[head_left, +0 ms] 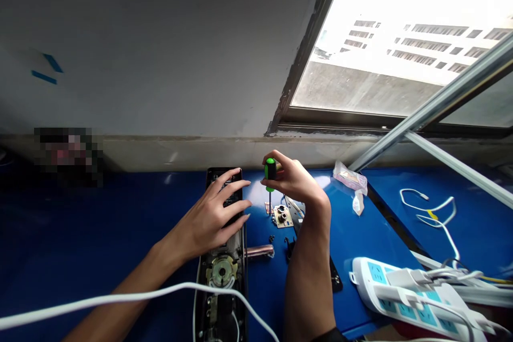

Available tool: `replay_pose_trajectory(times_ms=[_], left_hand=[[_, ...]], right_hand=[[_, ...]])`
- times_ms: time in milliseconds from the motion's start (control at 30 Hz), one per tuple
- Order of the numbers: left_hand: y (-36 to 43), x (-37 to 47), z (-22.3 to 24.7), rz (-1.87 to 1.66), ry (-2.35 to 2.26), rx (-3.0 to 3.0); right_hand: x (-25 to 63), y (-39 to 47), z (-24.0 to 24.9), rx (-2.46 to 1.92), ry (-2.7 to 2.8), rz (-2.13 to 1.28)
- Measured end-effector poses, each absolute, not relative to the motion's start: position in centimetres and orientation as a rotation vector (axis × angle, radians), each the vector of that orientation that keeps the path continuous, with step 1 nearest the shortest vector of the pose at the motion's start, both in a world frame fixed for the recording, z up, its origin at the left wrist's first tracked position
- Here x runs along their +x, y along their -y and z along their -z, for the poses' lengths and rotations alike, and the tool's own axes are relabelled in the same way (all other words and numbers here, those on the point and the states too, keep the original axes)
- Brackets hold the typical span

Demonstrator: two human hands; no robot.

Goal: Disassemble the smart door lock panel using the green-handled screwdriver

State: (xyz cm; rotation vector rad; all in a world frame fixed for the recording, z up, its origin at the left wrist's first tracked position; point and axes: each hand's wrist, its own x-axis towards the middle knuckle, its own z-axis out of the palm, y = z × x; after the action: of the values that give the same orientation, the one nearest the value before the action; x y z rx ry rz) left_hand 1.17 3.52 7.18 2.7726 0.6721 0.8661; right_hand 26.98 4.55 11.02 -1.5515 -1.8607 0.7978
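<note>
Upright in my right hand [294,179] is a green and black screwdriver [270,171], gripped by the handle with its shaft pointing down. Its tip is close to a small circuit board [282,216] on the blue table; I cannot tell whether they touch. My left hand [218,214] lies with fingers spread across a long black device housing [203,278], hiding part of its upper end. Inside the housing a round speaker-like part [223,271] and thin wires show. A copper-coloured cylinder [259,251] lies just right of the housing. Small black parts [289,248] sit near my right forearm.
A white cable [160,294] crosses in front of the housing. At the lower right stands a white power strip [401,299] full of plugs. Beyond it lies another white cable [444,208]. A plastic packet [350,177] rests by the metal window strut [401,141].
</note>
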Motion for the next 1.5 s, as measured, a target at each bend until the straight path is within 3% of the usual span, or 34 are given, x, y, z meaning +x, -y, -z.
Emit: replay_pose_trajectory(times_ms=[367,600,1067,1500], left_hand=[[-4.5,-0.1,-8.1,-0.987,-0.712,2.628],[-4.8,-1.3,-8.7,-0.872,-0.743,2.554],[-5.9,-0.9,-7.2,-1.148,-0.695,2.597],[-5.6,-0.8,-6.7,-1.189,-0.886,2.407]], right_hand=[[25.1,-2.9,-13.5,-1.246,1.603,-0.693],[22.7,-2.2,-15.1,-1.049,1.4,-0.544],[22.1,-3.3,-14.4,-0.915,1.357,-0.417],[21.8,-3.7,-14.2,-0.868,1.358,-0.375]])
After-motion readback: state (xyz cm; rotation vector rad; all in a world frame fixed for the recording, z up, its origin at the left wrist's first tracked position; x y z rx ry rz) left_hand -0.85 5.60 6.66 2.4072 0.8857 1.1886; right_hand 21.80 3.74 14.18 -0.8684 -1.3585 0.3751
